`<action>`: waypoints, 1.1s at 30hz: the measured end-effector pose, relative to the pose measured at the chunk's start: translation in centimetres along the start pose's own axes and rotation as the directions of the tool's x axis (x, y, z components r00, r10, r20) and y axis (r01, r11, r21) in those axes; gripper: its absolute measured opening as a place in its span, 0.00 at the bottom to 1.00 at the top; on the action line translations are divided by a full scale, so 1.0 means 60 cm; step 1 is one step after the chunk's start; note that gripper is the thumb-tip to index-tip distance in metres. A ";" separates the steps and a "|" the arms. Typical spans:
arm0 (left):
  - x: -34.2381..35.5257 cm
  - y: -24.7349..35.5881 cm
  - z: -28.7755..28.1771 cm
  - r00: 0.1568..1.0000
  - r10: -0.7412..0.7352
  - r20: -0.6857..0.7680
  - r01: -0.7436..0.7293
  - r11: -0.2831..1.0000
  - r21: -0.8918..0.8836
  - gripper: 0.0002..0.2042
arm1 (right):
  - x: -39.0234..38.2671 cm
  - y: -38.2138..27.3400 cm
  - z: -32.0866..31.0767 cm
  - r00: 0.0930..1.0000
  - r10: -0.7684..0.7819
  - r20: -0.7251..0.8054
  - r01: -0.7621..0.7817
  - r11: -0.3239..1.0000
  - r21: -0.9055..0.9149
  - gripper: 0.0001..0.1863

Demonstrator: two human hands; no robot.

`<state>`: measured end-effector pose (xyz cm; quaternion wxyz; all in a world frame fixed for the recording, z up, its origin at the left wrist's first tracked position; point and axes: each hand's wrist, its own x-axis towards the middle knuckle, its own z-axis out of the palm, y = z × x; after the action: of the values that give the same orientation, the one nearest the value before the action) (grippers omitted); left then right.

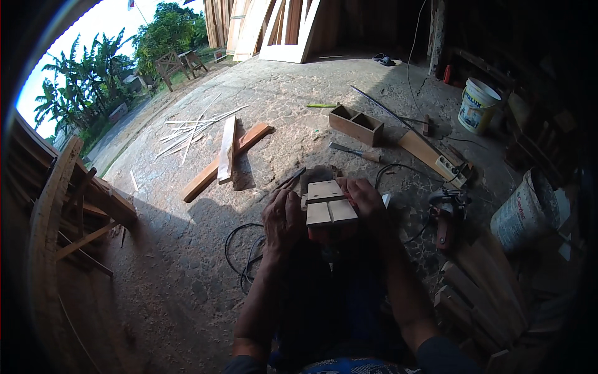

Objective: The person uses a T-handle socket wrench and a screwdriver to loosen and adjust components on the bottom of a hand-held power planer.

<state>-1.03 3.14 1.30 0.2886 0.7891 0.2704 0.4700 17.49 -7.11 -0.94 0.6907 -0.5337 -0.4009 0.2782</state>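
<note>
Between my hands is what looks like an electric hand planer (331,212), turned with its flat, pale sole up. The sole is in two plates, the nearer one grooved down its middle, and part of an orange-red body shows below. My left hand (281,215) has its fingers curled against the left side. On the opposite side my right hand (367,201) is closed around the edge, its fingertips partly hidden. A black cord (233,243) loops on the floor to the left. Just beyond lies a chisel (355,151) with a wooden handle.
Ahead are a two-compartment wooden box (356,124), crossed boards (205,179) and thin wood strips (187,134). Right: a socket strip (451,171), a dark power tool (446,218), a white bucket (478,105), a tilted bucket (522,213) and stacked offcuts (479,293). A wooden frame (47,218) borders the left.
</note>
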 end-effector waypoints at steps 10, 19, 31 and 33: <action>-0.002 0.002 0.001 0.997 -0.042 -0.065 0.039 0.998 -0.052 0.16 | -0.018 -0.136 -0.024 0.968 -0.158 0.195 0.117 0.971 0.208 0.30; 0.005 0.008 -0.006 0.995 0.099 -0.007 -0.098 0.994 0.056 0.19 | -0.028 -0.008 -0.009 0.997 0.030 -0.067 -0.030 1.000 0.010 0.08; 0.005 0.008 -0.004 1.000 0.011 0.013 -0.012 0.999 0.033 0.15 | -0.014 -0.010 -0.013 0.996 0.088 -0.014 -0.087 0.994 0.072 0.07; 0.003 0.004 -0.003 1.000 0.003 0.023 -0.003 0.999 0.037 0.15 | -0.016 -0.017 -0.011 0.995 0.103 -0.016 -0.102 0.992 0.077 0.07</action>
<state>-1.10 3.17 1.64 0.2763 0.8001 0.2746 0.4562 17.47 -8.50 -0.30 0.6992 -0.5298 -0.3552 0.3229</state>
